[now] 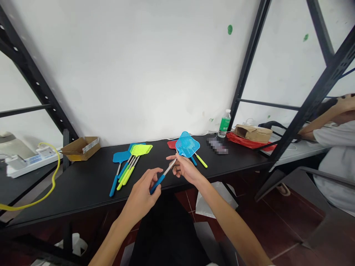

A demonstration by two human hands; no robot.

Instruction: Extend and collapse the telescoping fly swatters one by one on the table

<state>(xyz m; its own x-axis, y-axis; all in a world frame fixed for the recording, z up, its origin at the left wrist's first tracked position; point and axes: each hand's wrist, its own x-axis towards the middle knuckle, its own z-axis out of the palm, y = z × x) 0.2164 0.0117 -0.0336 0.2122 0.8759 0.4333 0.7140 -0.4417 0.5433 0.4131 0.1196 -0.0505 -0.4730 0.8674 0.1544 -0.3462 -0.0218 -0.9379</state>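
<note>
Bare forearms (230, 218) reach up from the bottom of the frame; at center, the left hand (144, 187) grips a flyswatter (188, 144) by its blue handle while the right hand (186, 168) pinches the shaft below the mesh head, apparently steadying both ends. Left of center, more swatters (141, 149) lie handles-first on a black table (80, 192), seemingly for easy reach.

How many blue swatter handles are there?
4 visible: the held handle in the left hand, the leftmost handle on the table, the piled handle beside it, the rear handle beyond the right hand. Others may be hidden.
</note>
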